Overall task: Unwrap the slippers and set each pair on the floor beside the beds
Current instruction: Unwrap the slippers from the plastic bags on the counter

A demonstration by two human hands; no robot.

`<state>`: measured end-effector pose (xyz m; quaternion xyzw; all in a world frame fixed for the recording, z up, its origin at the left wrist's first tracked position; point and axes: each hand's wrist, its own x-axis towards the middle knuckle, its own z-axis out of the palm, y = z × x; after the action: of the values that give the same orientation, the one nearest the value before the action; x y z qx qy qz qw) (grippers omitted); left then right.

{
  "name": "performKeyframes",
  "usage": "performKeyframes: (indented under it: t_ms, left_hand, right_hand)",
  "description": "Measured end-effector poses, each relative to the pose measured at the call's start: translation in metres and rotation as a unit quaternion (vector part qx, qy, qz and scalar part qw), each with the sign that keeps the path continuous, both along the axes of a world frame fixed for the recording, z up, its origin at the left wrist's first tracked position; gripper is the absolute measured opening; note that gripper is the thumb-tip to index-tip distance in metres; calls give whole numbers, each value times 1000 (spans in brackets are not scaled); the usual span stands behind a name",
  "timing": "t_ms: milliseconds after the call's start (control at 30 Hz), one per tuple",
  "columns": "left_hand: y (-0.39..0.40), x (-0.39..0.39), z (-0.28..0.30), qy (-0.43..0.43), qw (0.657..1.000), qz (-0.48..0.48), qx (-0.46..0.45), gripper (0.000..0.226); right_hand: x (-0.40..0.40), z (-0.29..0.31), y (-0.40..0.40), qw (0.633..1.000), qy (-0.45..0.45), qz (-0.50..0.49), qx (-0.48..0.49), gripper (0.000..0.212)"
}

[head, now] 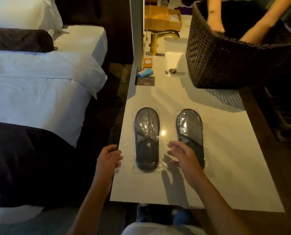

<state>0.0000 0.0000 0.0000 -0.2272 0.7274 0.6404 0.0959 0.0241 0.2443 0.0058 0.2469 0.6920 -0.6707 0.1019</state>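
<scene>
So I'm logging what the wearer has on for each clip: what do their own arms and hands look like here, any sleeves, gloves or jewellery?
Both forearms are bare: no sleeves reach into view. The left hand and right hand wear no gloves, and no rings, watch or bracelet are visible, though the light is dim.

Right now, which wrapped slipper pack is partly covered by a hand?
The right-hand pack: the right hand hovers open over its near end. The left-hand pack lies fully in view, with the left hand off at the counter edge.
</scene>
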Motion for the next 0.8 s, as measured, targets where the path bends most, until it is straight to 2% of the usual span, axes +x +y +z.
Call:
performKeyframes:
  t_ms: [133,300,467,533,800]
  left_hand:
    - [27,-16,-13,-7,999,-45,8,28]
    - [46,-20,-25,-40,997,-56,-46,42]
    - [46,-18,-31,-59,997,-50,-1,47]
    - [47,-19,-33,-62,997,-52,14,49]
    - [52,-26,-35,-93,994,-65,-1,49]
  right_hand:
    - [-19,-5,-9,999,-21,-23,35,28]
    - [-26,-17,-11,997,-60,-46,4,32]
    - [-27,-21,-13,993,-85,-77,-36,36]
    - [-28,-24,-12,991,-100,-88,-18,36]
    - [-28,-24,-14,991,-124,-31,32,35]
